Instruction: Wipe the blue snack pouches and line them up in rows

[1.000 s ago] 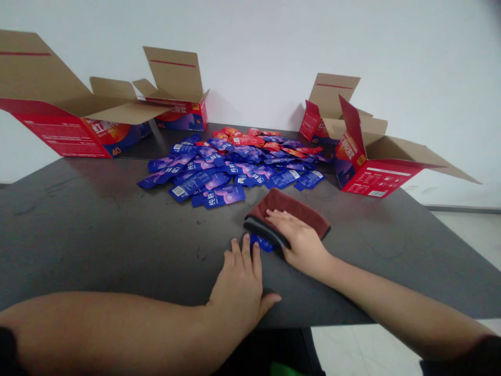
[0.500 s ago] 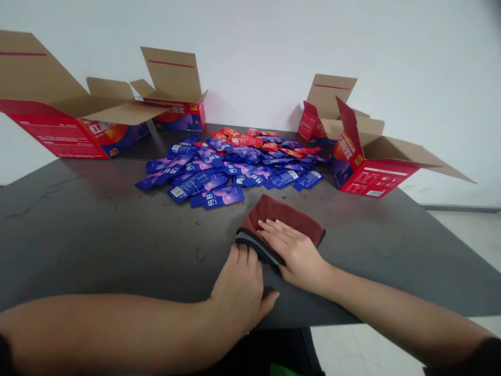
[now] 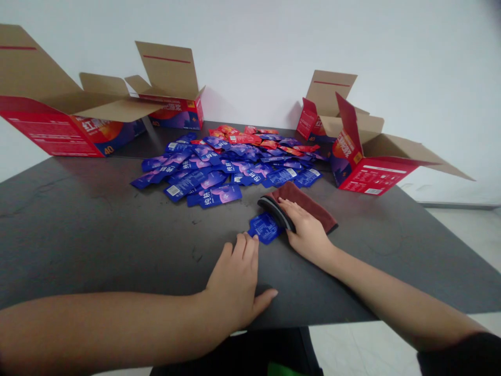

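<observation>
A folded reddish-brown cloth [image 3: 309, 206] with a black and grey edge lies on the dark table in front of the pile. My right hand [image 3: 309, 230] grips it from above, its fingers over the folded edge and its thumb hidden. A single blue sachet [image 3: 264, 228] shows from under the cloth's left side, printed side up, partly covered by the cloth. My left hand [image 3: 237, 279] rests with its fingertips at the sachet's near-left corner. Its fingers are stretched out and its thumb points away to the right.
A pile of blue sachets [image 3: 215, 196] and red sachets [image 3: 245, 139] spreads across the table's far middle. Open red cartons flank it: a large carton [image 3: 50, 128] and a smaller carton [image 3: 176, 116] at left, a far carton [image 3: 308, 120] and a nearer carton [image 3: 376, 177] at right.
The cloth has slid to the right and slightly away with my right hand, uncovering part of the blue sachet. My left hand stays close to where it was, now at the sachet's corner.
</observation>
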